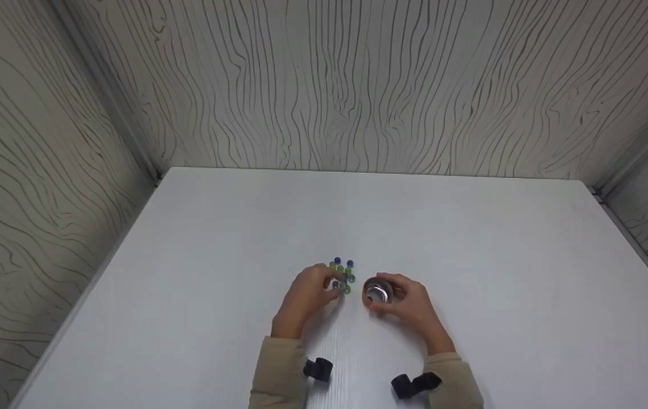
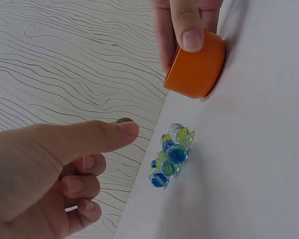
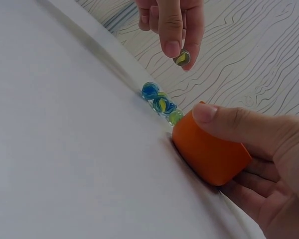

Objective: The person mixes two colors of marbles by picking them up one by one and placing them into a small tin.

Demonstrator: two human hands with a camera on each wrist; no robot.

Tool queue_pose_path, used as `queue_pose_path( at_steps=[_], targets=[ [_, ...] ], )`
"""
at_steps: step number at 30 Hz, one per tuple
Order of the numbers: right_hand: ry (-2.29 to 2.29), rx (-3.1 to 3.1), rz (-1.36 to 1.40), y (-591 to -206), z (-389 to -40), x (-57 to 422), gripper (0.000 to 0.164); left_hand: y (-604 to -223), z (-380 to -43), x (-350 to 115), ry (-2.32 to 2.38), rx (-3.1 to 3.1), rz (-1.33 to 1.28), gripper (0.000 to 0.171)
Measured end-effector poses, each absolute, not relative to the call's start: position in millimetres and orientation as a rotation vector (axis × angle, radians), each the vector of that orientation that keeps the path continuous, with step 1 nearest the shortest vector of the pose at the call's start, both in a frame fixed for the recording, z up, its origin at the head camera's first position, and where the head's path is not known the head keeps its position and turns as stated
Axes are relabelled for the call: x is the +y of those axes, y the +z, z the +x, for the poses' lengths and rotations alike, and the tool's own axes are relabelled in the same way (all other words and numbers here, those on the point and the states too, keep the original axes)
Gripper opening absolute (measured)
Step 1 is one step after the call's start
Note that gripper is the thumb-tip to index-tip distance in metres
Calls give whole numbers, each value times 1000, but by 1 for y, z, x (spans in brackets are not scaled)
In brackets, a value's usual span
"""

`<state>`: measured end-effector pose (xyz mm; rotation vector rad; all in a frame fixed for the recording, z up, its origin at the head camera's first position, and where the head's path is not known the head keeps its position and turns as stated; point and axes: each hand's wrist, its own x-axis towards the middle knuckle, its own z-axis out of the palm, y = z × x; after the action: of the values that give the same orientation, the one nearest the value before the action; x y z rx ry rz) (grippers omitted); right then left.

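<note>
Thumb and index finger of my left hand (image 1: 311, 291) pinch a glass marble (image 3: 181, 58) with a yellow swirl, held above the table. Just beyond those fingers several more marbles (image 2: 176, 154), blue and yellow-green, lie in a tight cluster on the white surface. My right hand (image 1: 412, 302) grips a small bowl (image 2: 198, 67), orange outside and shiny metal inside, from its right side. The bowl stands upright on the table, to the right of the cluster. In the left wrist view the thumb hides most of the pinched marble.
The white table (image 1: 216, 227) spreads out around both hands. Wood-grain panels (image 1: 312, 85) rise behind it and at both sides. Black wrist mounts (image 1: 318, 370) sit on the beige sleeves (image 1: 279, 372).
</note>
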<state>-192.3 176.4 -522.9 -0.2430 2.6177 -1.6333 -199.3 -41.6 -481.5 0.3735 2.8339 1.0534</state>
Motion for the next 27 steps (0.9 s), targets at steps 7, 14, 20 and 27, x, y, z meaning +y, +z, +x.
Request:
queue_pose_path(
  at_steps=[7,14,20,27],
  targets=[
    [-1632,2640,-266,-522,-191,176,58,-481,-198,-36,1057,2821,403,19],
    [-1604,2656,-277,-522,-190,176,59,-481,-195,-31,1019,2847,465,22],
    [-1603,2644,-286,-522,-190,176,62,-482,-195,-28,1025,2857,547,19],
    [-1588,2656,-322,-524,-190,175,62,-481,-196,-26,1039,2854,582,16]
  ],
)
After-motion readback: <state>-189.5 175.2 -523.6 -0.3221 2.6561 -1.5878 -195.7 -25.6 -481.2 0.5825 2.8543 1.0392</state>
